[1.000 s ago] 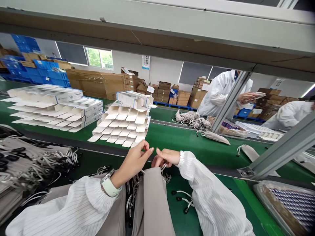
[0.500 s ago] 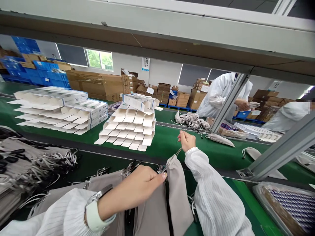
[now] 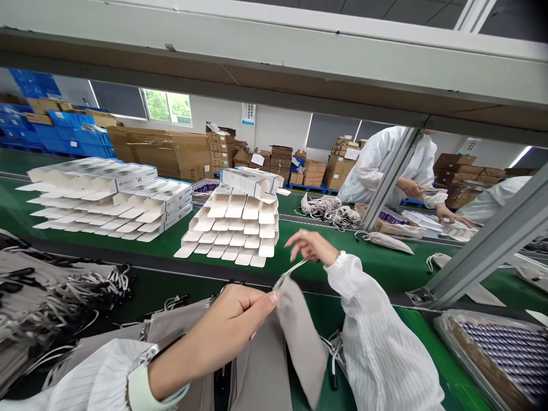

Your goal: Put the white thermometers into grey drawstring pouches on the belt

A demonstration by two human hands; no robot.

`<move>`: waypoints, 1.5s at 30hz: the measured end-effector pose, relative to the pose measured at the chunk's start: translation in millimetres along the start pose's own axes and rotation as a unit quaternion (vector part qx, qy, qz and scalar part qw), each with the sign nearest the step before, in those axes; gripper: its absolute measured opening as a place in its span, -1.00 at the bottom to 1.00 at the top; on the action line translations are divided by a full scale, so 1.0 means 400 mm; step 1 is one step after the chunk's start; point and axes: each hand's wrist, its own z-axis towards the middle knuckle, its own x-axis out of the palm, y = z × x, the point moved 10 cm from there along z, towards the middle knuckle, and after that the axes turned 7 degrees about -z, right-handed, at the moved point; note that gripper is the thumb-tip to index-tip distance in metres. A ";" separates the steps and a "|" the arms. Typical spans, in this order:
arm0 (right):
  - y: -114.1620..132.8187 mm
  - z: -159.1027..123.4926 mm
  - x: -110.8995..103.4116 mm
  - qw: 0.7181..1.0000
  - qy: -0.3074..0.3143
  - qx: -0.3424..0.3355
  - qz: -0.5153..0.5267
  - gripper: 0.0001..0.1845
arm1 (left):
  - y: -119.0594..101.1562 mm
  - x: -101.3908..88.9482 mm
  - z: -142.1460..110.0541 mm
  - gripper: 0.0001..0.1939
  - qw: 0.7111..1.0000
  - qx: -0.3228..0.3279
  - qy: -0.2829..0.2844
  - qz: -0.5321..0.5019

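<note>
Near the front of the bench a grey drawstring pouch (image 3: 302, 337) hangs at a slant by its cord. My left hand (image 3: 237, 319) is closed, thumb against fingers, around the cord at the pouch's gathered mouth. Above and to the right is my right hand (image 3: 311, 246), its fingers loosely apart over the green belt. The light cord (image 3: 295, 267) stretches up from the pouch to just beneath this hand; whether it touches the fingers is hard to see. More flat grey pouches (image 3: 261, 371) lie under my left hand.
Stacked open white boxes (image 3: 231, 228) stand on the green conveyor (image 3: 162, 248), with another stack (image 3: 111, 194) leftward. Piled corded pouches (image 3: 55, 302) lie left. A slanted metal post (image 3: 483, 245) and a tray of striped items (image 3: 496, 354) are right. A co-worker (image 3: 385, 165) stands opposite.
My right hand has gone from a pinch on the cord to spread fingers. The pouch has swung to a steeper slant, and my left hand has shifted slightly left. The co-worker's hands have moved.
</note>
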 end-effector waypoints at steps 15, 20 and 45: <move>0.003 -0.054 -0.167 0.952 -0.262 -0.079 -0.135 -0.56 | -0.085 0.052 -0.071 -0.55 0.992 0.068 -0.029 0.099; 0.098 -0.083 0.149 0.966 0.229 -0.115 0.028 -0.49 | -0.092 0.058 -0.046 -0.59 0.992 0.091 -0.038 0.078; -0.395 -0.271 -0.409 0.740 -0.385 0.458 -0.308 -0.54 | 0.101 0.130 0.011 -0.81 0.899 0.043 0.121 0.419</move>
